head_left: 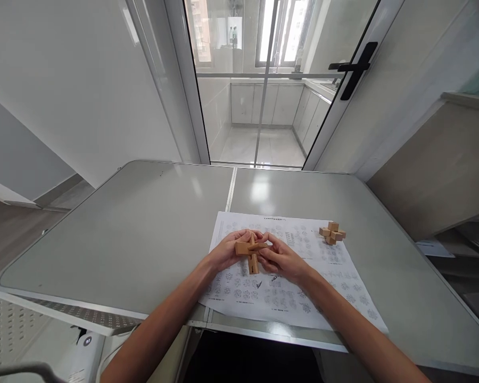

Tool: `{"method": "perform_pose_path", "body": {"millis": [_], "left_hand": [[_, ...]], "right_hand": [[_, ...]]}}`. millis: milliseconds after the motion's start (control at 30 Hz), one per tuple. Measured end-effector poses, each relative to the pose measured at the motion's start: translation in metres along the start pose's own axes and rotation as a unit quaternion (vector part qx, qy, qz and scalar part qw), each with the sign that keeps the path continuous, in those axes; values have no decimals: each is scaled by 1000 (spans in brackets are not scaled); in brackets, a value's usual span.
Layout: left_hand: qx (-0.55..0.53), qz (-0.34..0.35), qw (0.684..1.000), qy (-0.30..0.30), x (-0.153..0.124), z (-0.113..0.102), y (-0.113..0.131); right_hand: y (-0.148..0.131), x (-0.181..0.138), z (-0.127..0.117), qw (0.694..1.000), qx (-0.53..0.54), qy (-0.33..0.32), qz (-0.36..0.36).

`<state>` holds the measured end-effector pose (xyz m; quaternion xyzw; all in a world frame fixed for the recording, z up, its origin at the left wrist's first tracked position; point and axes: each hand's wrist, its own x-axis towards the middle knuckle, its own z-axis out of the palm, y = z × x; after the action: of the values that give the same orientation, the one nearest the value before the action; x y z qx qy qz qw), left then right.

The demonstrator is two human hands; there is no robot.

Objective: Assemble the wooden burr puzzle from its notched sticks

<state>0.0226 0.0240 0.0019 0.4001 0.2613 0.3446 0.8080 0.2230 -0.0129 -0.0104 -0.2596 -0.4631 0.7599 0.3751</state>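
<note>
puzzle pieces (250,251): pale matt wood | sheet (303,298): printed matt paper | table (143,229): smooth, glossy grey top

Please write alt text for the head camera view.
Two bare hands, left hand and right hand, hold crossed wooden puzzle pieces above a printed sheet on a grey table. An assembled wooden puzzle lies on the sheet.

single head-worn view, aimed forward and down over the grey table (143,223). the printed sheet (303,298) and both forearms are seen close at the bottom edge; the glass door (263,80) is seen farther ahead. wide-angle bending is noted at the edges.
</note>
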Motion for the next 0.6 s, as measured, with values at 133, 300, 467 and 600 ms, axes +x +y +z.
{"method": "perform_pose_path", "body": {"millis": [133,300,467,600], "left_hand": [[22,6,1000,17,2,-6,-2],[32,6,999,21,2,-8,-3],[10,-1,999,52,6,-7,-1],[-84,67,985,132,13,-15,1]], "right_hand": [[1,-1,-2,999,9,-26,17],[-2,-1,-1,999,11,-24,27],[-5,-3,2,999,28,29,19],[-4,-1,-2,992,61,109,-3]]}}
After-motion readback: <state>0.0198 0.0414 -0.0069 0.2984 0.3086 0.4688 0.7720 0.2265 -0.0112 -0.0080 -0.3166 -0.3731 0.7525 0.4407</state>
